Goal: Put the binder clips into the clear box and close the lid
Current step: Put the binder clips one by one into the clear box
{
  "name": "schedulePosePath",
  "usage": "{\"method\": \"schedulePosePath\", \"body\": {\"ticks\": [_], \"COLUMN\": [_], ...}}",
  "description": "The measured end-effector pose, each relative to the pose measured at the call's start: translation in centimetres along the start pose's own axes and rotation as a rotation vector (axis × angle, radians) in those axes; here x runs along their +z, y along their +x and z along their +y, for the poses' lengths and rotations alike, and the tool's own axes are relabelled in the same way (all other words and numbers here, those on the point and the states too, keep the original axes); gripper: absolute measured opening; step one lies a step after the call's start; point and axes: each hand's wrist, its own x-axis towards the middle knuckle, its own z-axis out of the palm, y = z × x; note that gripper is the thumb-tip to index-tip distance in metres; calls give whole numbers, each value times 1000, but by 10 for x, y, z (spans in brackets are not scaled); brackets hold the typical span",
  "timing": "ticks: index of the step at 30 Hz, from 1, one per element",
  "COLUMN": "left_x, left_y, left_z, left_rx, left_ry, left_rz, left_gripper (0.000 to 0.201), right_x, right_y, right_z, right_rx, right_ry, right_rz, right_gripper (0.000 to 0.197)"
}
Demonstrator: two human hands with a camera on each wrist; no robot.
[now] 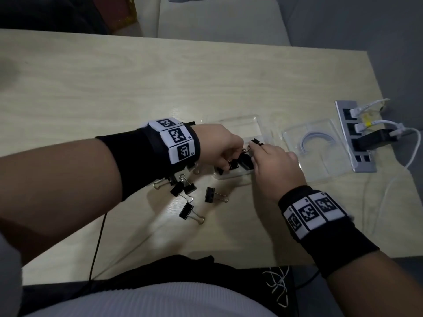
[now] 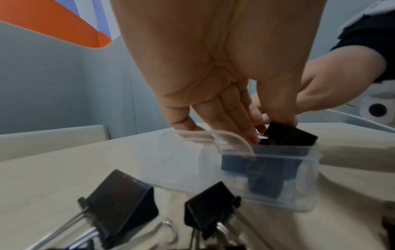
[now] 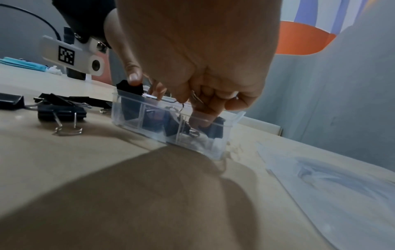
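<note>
Left hand: left hand (image 1: 223, 143) reaches over the clear box (image 1: 238, 172) from its left; thumb and fingers pinch a black binder clip (image 2: 288, 136) at the rim, half sunk in the box.
Right hand: right hand (image 1: 273, 164) comes in from the near right, fingers curled down into the box; the right wrist view shows them closed round wire clip handles (image 3: 181, 103). Which clip those belong to cannot be told.
Clear box: directly under both hands on the table (image 1: 114, 88), open, divided into compartments; several black clips already lie inside (image 3: 177, 126).
Lid: clear lid (image 1: 320, 147) lies flat on the table just beyond the right hand's knuckles, apart from the box.
Loose clips: a scatter of binder clips (image 1: 183, 189) sits below the left wrist, on the near side; one clip (image 1: 211, 195) lies between the two forearms; another (image 1: 188, 211) lies nearest the body.
Beyond the lid: power strip (image 1: 356, 136) with white and black plugs, well to the right of the right hand.
</note>
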Motion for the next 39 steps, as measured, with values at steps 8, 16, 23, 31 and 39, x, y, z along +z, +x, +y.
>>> {"method": "schedulePosePath", "body": {"ticks": [8,16,23,31,39], "left_x": [12,6,3,1,-11], "left_y": [8,14,25,42,34], "left_z": [8,0,10,12,-4], "left_rx": [-77,-88,-35,-78,-126], "left_ry": [228,85,150,287,195], "left_rz": [86,215,306,317,364], "left_gripper": [43,47,33,31,29], "right_x": [-3,-12,-9,-7,-7], "right_y": [-12,-15,-19,-14,-4], "right_z": [-16,0,5,-9,-28], "right_rx": [-81,-140,-145,-10,74], "right_ry": [44,432,534,243,206], "right_rz": [72,34,270,100,124], "right_gripper": [28,42,39,34,20]}}
